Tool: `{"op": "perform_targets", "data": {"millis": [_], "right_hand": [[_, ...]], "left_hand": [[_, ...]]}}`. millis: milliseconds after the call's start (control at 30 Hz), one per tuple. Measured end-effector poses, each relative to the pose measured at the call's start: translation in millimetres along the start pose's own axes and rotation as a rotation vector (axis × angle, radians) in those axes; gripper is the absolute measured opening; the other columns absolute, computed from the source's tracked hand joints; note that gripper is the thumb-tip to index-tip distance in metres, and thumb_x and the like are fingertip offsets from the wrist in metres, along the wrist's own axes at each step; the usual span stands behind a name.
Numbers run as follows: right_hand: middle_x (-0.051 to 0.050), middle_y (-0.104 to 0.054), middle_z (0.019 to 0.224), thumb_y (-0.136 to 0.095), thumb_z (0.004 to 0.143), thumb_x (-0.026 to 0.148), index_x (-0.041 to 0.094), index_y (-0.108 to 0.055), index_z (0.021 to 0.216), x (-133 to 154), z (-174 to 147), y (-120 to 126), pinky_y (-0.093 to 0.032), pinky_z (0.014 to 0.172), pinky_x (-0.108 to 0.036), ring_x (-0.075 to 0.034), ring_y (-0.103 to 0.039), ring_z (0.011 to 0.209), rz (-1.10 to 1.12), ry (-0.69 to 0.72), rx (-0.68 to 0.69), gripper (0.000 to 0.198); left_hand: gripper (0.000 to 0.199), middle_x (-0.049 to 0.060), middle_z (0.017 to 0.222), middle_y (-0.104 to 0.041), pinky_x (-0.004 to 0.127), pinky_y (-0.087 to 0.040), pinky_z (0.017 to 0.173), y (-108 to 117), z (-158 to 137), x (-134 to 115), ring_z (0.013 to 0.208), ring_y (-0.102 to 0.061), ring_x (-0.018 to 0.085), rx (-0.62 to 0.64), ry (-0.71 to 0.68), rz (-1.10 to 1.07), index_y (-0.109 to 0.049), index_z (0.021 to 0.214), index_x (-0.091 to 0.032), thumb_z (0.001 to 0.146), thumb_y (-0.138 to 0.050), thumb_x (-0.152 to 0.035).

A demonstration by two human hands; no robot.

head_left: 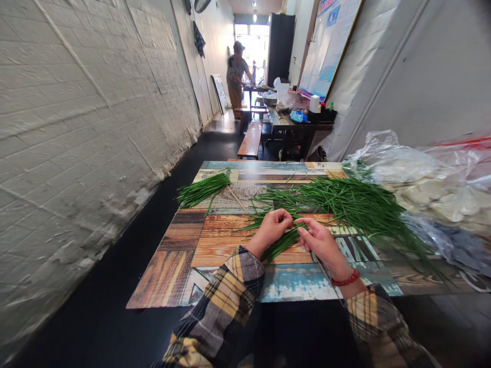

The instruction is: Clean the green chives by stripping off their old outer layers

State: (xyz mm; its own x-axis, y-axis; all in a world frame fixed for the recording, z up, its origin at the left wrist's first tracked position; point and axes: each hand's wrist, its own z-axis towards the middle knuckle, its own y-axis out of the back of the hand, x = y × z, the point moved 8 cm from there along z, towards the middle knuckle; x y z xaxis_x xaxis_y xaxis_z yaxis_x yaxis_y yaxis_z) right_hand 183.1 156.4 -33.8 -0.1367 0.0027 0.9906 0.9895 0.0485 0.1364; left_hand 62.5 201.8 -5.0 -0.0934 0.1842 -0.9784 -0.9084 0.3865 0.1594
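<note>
A small bundle of green chives (282,246) lies across the table between my hands. My left hand (273,231) is curled closed at the bundle, its fingertips pinched together at the upper end. My right hand (320,243) has thumb and fingers closed on the same end; the fingertips of both hands nearly meet. A thin brownish strip (327,273) runs from under my right palm toward the table's front edge. Just beyond my hands spreads a large loose heap of chives (345,202). Another neat chive bundle (205,190) rests at the far left, with thin tan strips (236,198) beside it.
Clear plastic bags with pale contents (433,184) crowd the table's right side. The patchwork wood-pattern table (172,255) stands near a white brick wall (95,128). Beyond are a bench (251,140), a cluttered table (284,120) and a person (237,74) standing at another table.
</note>
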Motion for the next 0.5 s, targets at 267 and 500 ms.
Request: {"op": "perform_targets", "data": {"millis": [267, 500], "right_hand": [[0.006, -0.054, 0.052, -0.058, 0.079, 0.045, 0.017, -0.055, 0.109, 0.5, -0.3, 0.2, -0.032, 0.038, -0.02, -0.008, -0.045, 0.037, -0.009, 0.006, 0.005, 0.04], [0.006, -0.054, 0.052, -0.057, 0.079, 0.044, 0.017, -0.055, 0.111, 3.4, -1.0, -1.0, -0.031, 0.036, -0.019, -0.008, -0.043, 0.036, -0.017, 0.015, 0.013, 0.042]], "left_hand": [[0.008, -0.002, 0.062, -0.056, 0.02, -0.037, 0.058, 3.6, 0.2, 0.2, 0.058, -0.047, 0.008, -0.038, -0.032, 0.131, -0.061, 0.067, -0.012, 0.071, -0.057, -0.017], [0.008, -0.004, 0.056, -0.051, 0.019, -0.036, 0.056, 5.9, 0.4, 1.9, 0.055, -0.044, 0.007, -0.075, -0.02, 0.087, -0.059, 0.065, -0.013, 0.071, -0.056, -0.017]]}}
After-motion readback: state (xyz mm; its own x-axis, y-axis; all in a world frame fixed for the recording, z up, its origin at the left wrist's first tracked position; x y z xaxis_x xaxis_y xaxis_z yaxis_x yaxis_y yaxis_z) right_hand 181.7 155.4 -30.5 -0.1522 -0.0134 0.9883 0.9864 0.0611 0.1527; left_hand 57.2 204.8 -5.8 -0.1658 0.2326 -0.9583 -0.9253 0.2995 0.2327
